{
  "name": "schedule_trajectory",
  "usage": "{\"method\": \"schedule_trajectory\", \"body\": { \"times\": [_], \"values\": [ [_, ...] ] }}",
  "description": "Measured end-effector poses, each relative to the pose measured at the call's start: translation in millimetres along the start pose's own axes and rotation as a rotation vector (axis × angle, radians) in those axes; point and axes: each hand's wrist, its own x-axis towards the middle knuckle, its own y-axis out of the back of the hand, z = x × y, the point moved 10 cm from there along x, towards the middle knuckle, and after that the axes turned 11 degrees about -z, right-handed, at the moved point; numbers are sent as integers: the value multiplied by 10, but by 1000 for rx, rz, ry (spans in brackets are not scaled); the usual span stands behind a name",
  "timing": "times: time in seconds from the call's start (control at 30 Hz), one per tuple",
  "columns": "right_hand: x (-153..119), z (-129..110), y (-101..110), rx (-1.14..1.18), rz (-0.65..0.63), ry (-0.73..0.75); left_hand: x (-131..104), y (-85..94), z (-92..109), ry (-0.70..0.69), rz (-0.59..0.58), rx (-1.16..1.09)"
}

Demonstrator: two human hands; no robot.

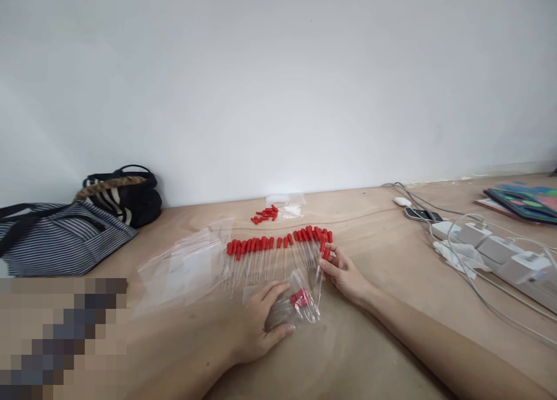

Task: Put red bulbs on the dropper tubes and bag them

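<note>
My left hand [267,321] rests on a clear zip bag [311,313], its thumb and fingers around the bag's left end. Inside this bag lie droppers with red bulbs [300,298]. Between thumb and fingers, my right hand [343,272] pinches glass droppers [321,275] with red rubber bulbs, just right of the bag. At least two bulbs show at its fingertips. Beyond both hands, a row of droppers [261,244] lies side by side, red bulbs toward the wall and glass tips toward me.
Flat zip bags [191,266] overlap left of the row. Loose red bulbs [265,215] lie near the wall beside a bag of glass tubes [290,210]. A striped bag [69,237] and a black bag [139,200] stand at left. A power strip [500,252] with chargers and cables lies at right.
</note>
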Motion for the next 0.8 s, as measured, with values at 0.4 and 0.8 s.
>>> {"method": "schedule_trajectory", "body": {
  "times": [0.4, 0.8],
  "values": [
    [-83, -27, 116, -123, 59, -95, 3, 19, 48, 18, -42, -6],
    [-177, -192, 274, -400, -182, -269, -1, 23, 38, 32, -50, -22]
  ]
}}
